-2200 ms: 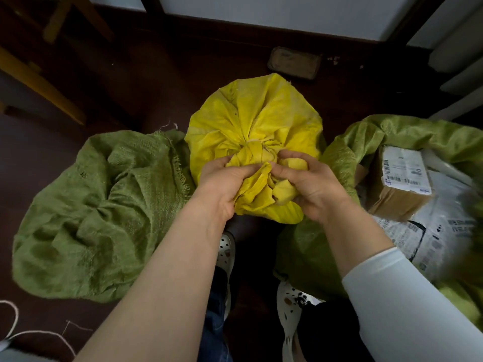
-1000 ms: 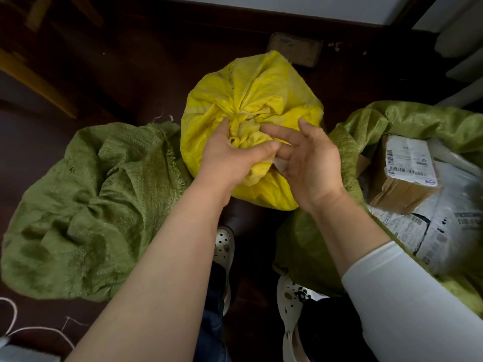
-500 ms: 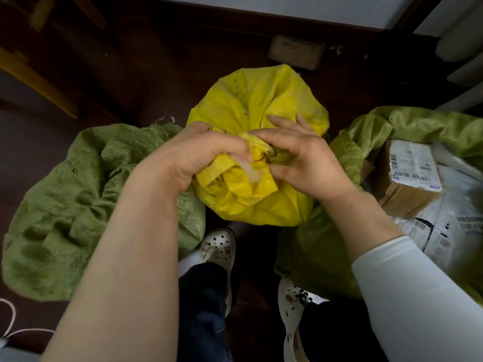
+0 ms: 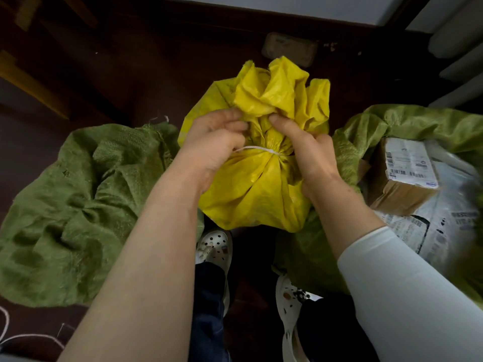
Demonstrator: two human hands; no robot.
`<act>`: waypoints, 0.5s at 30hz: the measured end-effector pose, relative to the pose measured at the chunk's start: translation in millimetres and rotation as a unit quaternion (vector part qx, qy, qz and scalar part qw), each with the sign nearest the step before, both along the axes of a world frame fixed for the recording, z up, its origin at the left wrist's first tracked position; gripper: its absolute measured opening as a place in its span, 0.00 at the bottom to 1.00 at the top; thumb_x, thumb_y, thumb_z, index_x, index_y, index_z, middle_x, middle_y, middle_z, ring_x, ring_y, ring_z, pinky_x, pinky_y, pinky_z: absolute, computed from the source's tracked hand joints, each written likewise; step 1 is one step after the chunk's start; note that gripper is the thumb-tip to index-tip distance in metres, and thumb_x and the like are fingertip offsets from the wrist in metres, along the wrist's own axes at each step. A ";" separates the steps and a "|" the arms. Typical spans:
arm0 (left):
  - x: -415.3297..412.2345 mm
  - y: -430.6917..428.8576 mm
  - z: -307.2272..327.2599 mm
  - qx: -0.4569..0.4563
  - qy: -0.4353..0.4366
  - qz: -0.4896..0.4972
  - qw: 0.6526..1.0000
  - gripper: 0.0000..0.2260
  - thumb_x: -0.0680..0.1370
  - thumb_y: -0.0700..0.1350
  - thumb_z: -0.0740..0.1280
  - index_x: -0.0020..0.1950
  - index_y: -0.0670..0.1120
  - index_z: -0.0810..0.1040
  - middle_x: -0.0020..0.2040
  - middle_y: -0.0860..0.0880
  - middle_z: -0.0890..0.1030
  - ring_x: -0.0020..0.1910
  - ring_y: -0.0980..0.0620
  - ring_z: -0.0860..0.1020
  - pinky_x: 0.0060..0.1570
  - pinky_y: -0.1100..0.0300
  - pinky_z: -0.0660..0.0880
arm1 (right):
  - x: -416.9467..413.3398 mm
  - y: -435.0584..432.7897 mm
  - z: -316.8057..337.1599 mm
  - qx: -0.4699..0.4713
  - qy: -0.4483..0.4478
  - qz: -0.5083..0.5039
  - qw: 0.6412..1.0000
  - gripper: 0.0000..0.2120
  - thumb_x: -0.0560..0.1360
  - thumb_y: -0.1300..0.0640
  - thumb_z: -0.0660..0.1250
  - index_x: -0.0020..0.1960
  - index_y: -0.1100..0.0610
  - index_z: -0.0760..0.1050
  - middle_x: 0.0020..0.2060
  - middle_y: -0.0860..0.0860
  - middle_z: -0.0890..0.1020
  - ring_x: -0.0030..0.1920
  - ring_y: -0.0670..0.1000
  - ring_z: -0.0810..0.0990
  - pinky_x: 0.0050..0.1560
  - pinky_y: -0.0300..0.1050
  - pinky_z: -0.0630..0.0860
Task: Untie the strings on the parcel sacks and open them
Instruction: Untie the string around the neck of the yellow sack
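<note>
Clenching the yellow woven sack [image 4: 256,194] above its white string [image 4: 257,149] are left hand [image 4: 211,147] and right hand [image 4: 308,152]. Green woven sacks [image 4: 78,205] crowd nine and three o'clock (parcels [image 4: 407,165] in the latter).

You look down at a dark brown wooden floor [image 4: 125,82]. Ahead of you a white wall [image 4: 313,6] meets it above a dark baseboard [image 4: 235,18]. A flat grey-brown block [image 4: 289,49] lies on the floor near that baseboard. At your upper right stands a white ribbed radiator [image 4: 460,35]; at your upper left slants a yellowish wooden bar [image 4: 34,90]. A thin white cord [image 4: 34,335] curls at your lower left.
</note>
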State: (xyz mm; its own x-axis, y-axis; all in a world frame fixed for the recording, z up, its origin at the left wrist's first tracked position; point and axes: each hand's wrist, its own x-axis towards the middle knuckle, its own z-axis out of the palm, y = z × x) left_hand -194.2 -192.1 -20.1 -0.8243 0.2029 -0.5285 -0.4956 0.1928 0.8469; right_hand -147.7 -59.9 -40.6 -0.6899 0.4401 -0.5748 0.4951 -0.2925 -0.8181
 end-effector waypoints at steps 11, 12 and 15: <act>6.6 3.5 -1.3 -0.008 0.053 -0.084 0.995 0.13 0.67 0.39 0.75 0.51 0.42 0.80 0.45 0.48 0.82 0.45 0.59 0.80 0.45 0.72 0.76 | -7.9 1.7 -8.4 -0.008 -0.014 -0.040 0.999 0.10 0.64 0.50 0.77 0.33 0.51 0.77 0.38 0.47 0.83 0.43 0.50 0.83 0.51 0.48 0.80; 7.6 5.3 -1.9 -0.011 0.062 -0.074 0.995 0.12 0.68 0.40 0.75 0.49 0.42 0.81 0.43 0.49 0.82 0.42 0.61 0.80 0.44 0.72 0.76 | -7.9 2.2 -9.1 -0.008 -0.014 -0.038 0.999 0.10 0.63 0.50 0.77 0.34 0.51 0.77 0.38 0.47 0.84 0.43 0.50 0.83 0.50 0.47 0.80; 9.6 10.0 -5.5 -0.035 0.115 -0.054 0.991 0.03 0.70 0.41 0.73 0.42 0.44 0.81 0.38 0.51 0.81 0.39 0.59 0.78 0.45 0.67 0.76 | -7.1 0.9 -4.5 -0.011 -0.005 -0.022 1.000 0.09 0.64 0.50 0.77 0.35 0.51 0.77 0.39 0.46 0.84 0.43 0.47 0.84 0.48 0.44 0.80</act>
